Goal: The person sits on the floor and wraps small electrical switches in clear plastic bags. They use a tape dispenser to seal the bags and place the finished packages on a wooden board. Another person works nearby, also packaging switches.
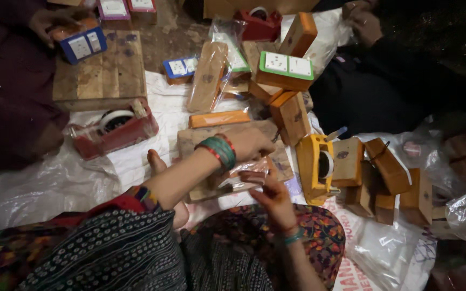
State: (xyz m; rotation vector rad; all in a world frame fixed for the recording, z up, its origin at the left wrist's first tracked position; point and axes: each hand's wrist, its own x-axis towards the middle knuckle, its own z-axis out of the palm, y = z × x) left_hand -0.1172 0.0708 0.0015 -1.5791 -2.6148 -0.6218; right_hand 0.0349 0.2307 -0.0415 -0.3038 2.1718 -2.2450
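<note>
A: Two hands at frame centre. Left hand (250, 144), wrist in green and red bangles, lies knuckles-up on a flat wooden board (227, 141); fingers curled over, grip underneath hidden — cannot tell how tightly it closes.

B: Right hand (272, 198)?

A: Lower centre, fingers pinched shut on the edge of a clear crinkled plastic bag (244, 178), which holds a brown wooden block and lies on the board just below the left hand.

B: Note for doing it well?

A: Judgement only: keep the left hand pressing so the bag stays flat, and pull the plastic snug along the block before any folding, so it does not bunch.

B: Surroundings?

A: Yellow tape dispenser (315, 167) just right of the hands. Red tape dispenser (115, 129) at left centre. Pile of orange-sided wooden switch boxes with green-rimmed white faceplates (286, 70) at upper centre. More wooden blocks (389, 167) at right. White plastic sheet (55, 188) beneath. Another person's hand (55, 21) at upper left holds a blue-rimmed box; a second person's hand (365, 24) shows at upper right.
</note>
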